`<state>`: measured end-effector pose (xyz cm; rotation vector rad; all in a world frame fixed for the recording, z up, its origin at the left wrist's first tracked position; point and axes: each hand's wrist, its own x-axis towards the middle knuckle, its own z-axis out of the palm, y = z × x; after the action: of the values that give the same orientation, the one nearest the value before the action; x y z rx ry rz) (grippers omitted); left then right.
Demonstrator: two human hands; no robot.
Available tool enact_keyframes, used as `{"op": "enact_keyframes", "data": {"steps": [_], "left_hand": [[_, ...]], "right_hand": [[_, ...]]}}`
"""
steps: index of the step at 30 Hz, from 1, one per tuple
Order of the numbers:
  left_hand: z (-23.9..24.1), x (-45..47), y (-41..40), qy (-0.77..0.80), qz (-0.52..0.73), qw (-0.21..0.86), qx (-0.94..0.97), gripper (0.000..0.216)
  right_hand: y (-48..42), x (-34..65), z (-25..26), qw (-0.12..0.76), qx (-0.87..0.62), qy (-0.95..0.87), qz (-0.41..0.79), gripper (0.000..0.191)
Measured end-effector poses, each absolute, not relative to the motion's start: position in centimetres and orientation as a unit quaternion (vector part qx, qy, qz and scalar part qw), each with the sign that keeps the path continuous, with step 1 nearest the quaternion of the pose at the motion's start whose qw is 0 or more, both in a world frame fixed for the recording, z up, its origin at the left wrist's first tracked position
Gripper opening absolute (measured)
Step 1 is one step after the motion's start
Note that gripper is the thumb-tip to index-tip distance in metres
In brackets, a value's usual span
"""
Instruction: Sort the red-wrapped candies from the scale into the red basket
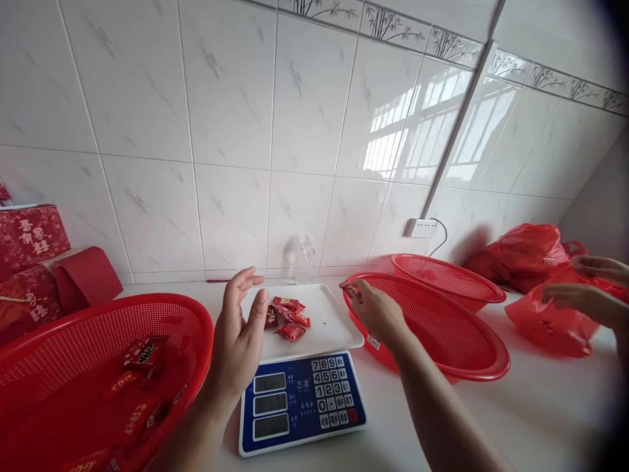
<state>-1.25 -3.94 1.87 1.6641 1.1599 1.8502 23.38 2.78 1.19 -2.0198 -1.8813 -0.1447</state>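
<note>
A digital scale (pixel 303 403) with a blue keypad panel stands before me, its white tray (pixel 329 331) behind the panel. Several small red wrapped packets (pixel 291 332) lie in a pile on that tray. My left hand (pixel 240 334) is raised at the tray's left edge, fingers apart and nothing in it. Over the rim of a red plastic basket (pixel 432 328), my right hand (pixel 376 308) has its fingers pinched together. Something small and dark reddish shows at its fingertips, too small to name. To my left, a larger red basket (pixel 199 321) holds several red packets (pixel 147 354).
Another red basket (pixel 447 278) sits behind the right one. At far right, another person's hands (pixel 584 298) are at a red plastic bag (pixel 550 321). A clear bottle (pixel 307 259) stands against the tiled wall, and red boxes (pixel 32 239) at far left. A power strip (pixel 421 227) is on the wall.
</note>
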Motion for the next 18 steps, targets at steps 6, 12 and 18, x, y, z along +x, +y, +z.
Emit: {"op": "enact_keyframes", "data": {"steps": [6,12,18], "left_hand": [[1.6,-1.0,-3.8,0.408,0.655,0.174,0.612,0.037],[0.8,-1.0,-3.0,0.442,0.606,0.156,0.642,0.034],[-0.4,-0.6,-1.6,0.446,0.492,0.084,0.743,0.017]], "right_hand": [[2.2,22.8,1.2,0.215,-0.651,-0.728,-0.024,0.037],[2.3,16.9,-1.1,0.183,-0.537,-0.822,0.057,0.032],[2.7,15.9,-1.9,0.178,-0.548,-0.815,0.06,0.028]]}}
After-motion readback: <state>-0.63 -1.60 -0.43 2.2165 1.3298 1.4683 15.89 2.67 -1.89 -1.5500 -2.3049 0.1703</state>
